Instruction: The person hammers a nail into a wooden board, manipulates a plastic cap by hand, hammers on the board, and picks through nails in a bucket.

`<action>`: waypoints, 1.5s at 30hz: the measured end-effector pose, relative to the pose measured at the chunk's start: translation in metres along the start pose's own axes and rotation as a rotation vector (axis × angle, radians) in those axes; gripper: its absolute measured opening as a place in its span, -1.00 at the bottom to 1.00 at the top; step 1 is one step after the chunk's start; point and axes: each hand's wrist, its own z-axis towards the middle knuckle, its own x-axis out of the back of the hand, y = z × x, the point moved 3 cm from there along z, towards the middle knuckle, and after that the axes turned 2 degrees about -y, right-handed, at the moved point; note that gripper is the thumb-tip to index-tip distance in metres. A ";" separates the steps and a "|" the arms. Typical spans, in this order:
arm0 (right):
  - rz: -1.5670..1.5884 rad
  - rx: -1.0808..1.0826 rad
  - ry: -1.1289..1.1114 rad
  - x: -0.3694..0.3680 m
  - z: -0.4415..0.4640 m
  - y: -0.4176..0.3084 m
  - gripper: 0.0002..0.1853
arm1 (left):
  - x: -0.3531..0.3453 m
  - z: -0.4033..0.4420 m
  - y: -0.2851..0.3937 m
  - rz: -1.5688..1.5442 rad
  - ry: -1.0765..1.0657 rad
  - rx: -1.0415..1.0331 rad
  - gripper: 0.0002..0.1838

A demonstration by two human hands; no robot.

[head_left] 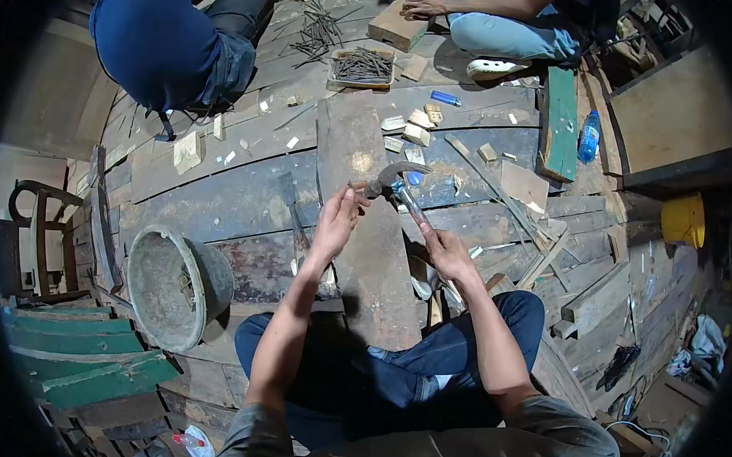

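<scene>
My right hand (448, 254) is wrapped around the handle of a claw hammer (411, 204). The hammer's head lies just beside the fingertips of my left hand (338, 218), above a long wooden plank (374, 269) in front of my crossed legs. The left fingers are pinched together, with a small, thin brownish piece at their tips that I cannot make out. A flat, long-bladed tool (292, 210) rests on the boards left of the plank.
A grey bucket (198, 291) lies tilted at left. Ahead are a tray of dark nail-like rods (362, 67), wood chips (416, 134) and a blue lighter-like object (445, 98). Two people sit opposite, one with a hand (424, 5) on a wooden block (397, 26). A blue bottle (589, 137) stands right.
</scene>
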 end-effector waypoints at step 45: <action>-0.033 0.023 0.021 0.001 -0.003 -0.006 -0.18 | -0.006 -0.008 0.022 -0.439 -0.139 0.139 -0.61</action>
